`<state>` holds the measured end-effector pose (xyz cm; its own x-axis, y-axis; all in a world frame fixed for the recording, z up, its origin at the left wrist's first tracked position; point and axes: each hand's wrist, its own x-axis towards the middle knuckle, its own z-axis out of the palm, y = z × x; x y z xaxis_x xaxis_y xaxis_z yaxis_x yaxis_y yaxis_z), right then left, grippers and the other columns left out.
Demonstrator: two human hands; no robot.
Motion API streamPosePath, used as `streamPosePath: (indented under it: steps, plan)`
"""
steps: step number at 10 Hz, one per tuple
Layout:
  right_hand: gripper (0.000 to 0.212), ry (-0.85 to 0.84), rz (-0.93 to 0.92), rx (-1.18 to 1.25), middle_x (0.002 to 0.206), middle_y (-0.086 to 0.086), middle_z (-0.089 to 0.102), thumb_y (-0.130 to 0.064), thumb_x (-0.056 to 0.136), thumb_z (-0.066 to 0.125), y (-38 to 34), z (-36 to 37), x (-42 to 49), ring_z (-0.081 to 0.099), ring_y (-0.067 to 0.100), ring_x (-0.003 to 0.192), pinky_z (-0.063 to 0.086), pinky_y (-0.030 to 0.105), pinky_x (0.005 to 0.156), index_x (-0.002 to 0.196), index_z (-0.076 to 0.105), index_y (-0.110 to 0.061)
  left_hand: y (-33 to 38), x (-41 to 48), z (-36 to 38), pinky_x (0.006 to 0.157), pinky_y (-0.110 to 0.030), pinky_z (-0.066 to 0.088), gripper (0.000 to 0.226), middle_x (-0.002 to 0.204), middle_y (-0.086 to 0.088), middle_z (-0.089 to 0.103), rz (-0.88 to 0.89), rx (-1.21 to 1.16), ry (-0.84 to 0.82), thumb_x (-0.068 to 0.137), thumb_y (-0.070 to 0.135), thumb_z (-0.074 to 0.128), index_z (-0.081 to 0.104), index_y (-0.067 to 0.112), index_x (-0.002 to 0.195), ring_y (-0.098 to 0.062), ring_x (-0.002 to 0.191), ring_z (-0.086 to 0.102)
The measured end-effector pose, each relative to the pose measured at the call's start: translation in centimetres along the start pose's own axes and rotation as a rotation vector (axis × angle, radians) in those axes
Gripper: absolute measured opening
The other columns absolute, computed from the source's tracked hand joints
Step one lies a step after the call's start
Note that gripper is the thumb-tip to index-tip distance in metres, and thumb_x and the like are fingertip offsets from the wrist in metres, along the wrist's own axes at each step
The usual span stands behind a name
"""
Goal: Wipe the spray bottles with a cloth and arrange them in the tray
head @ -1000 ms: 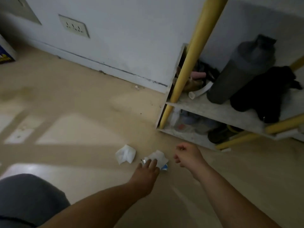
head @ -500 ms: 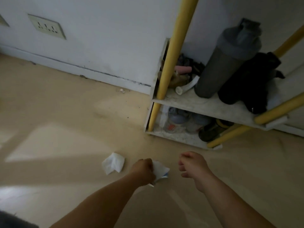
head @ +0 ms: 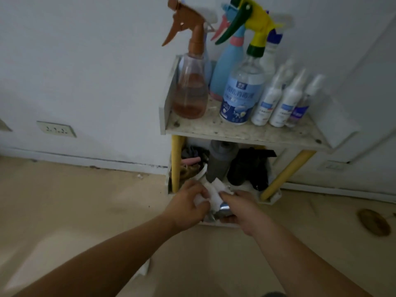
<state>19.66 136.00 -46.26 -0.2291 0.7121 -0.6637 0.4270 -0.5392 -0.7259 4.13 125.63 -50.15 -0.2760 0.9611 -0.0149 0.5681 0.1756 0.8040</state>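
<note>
The wall is filling the back and the floor is running under it. The rack on yellow posts is standing against the wall, straight ahead of me. The spray bottles are all standing on its top shelf, long axes upright. The clear one with the brown trigger is sitting at the left. The blue one and the blue-labelled one with the yellow head are crowding beside it. Three small white ones are lining up at the right. The big trigger heads are pointing left.

On the shelf below, a grey shaker and a black bundle are sitting just behind my hands, blocking the way further in.

My left grip is curling round the white cloth, in front of that lower shelf and well below the bottles. My right grip is closing round a silvery packet, its fingertips meeting the cloth. A socket is sitting low on the wall at the left.
</note>
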Motion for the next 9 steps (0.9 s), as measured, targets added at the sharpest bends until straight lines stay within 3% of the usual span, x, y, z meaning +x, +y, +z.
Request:
streamPosePath:
  steps: [1,2,3,4,5,6,7,8,9]
  plan:
    - [0.04,0.123,0.078,0.068,0.106,0.017,0.069,-0.034,0.087,0.078,-0.6,-0.1,1.7,0.069,0.036,0.09,0.058,0.035,0.056,0.114,0.064,-0.008,0.4,0.8,0.2,0.109,-0.04,0.045,0.042,0.152,-0.004,0.043,0.141,0.268,0.051,0.096,0.048,0.047,0.066,0.03,0.128,-0.024,0.138,0.04]
    - [0.04,0.107,0.133,0.135,0.103,0.014,0.071,-0.036,0.083,0.08,0.1,1.0,4.4,0.069,0.033,0.089,0.06,0.037,0.066,0.111,0.068,-0.011,-0.4,1.7,2.3,0.091,-0.041,0.052,0.044,0.138,-0.005,0.055,0.315,0.582,0.177,0.091,0.047,0.056,0.063,0.025,0.128,-0.028,0.122,0.053]
    - [0.042,0.033,0.135,0.2,0.106,0.013,0.075,-0.037,0.086,0.079,1.5,2.8,7.3,0.073,0.032,0.092,0.063,0.041,0.071,0.118,0.068,-0.012,-2.9,2.9,3.8,0.076,-0.041,0.051,0.035,0.121,-0.005,0.061,0.379,0.791,0.149,0.081,0.033,0.065,0.067,0.027,0.115,-0.031,0.103,0.06]
    - [0.043,0.017,0.092,0.336,0.109,0.015,0.074,-0.04,0.087,0.078,2.4,4.2,8.9,0.074,0.033,0.092,0.063,0.041,0.069,0.114,0.067,-0.01,-4.7,4.2,3.9,0.075,-0.043,0.053,0.036,0.123,-0.006,0.062,0.329,0.899,0.122,0.077,0.041,0.076,0.071,0.027,0.11,-0.032,0.104,0.061]
    - [0.026,0.123,-0.001,0.381,0.105,0.014,0.072,-0.029,0.094,0.069,2.7,4.8,9.1,0.071,0.031,0.09,0.064,0.039,0.068,0.11,0.068,-0.008,-4.2,5.6,3.9,0.069,-0.041,0.059,0.052,0.123,-0.007,0.062,0.353,0.872,0.048,0.069,0.033,0.084,0.065,0.023,0.115,-0.03,0.103,0.063]
    - [0.025,0.233,-0.024,0.222,0.102,0.016,0.071,-0.026,0.091,0.064,2.9,4.5,8.6,0.07,0.033,0.09,0.063,0.046,0.078,0.107,0.069,-0.007,-4.1,6.5,3.8,0.072,-0.044,0.06,0.035,0.114,-0.01,0.065,0.315,0.823,0.005,0.079,0.029,0.068,0.063,0.017,0.112,-0.032,0.105,0.065]
    - [0.025,0.253,0.007,0.07,0.098,0.015,0.07,-0.022,0.085,0.066,2.8,3.3,8.6,0.068,0.031,0.088,0.061,0.048,0.086,0.105,0.067,-0.007,-4.8,5.8,3.8,0.084,-0.045,0.057,0.032,0.117,-0.009,0.07,0.193,0.834,0.008,0.082,0.029,0.072,0.07,0.015,0.111,-0.034,0.114,0.065]
    - [0.01,0.192,-0.029,-0.048,0.081,0.006,0.062,-0.018,0.089,0.063,1.6,1.9,6.6,0.063,0.023,0.08,0.059,0.04,0.082,0.081,0.059,-0.014,-3.2,5.4,3.3,0.1,-0.048,0.052,0.056,0.139,-0.01,0.058,0.172,0.789,0.019,0.081,0.036,0.074,0.062,0.015,0.131,-0.034,0.131,0.053]
    - [0.02,0.159,-0.041,-0.147,0.078,0.004,0.056,-0.015,0.092,0.06,0.1,1.3,4.5,0.058,0.024,0.079,0.056,0.039,0.08,0.074,0.051,-0.017,-0.7,4.9,2.1,0.114,-0.048,0.042,0.075,0.152,-0.015,0.045,0.076,0.722,0.008,0.081,0.038,0.073,0.047,0.011,0.146,-0.036,0.144,0.039]
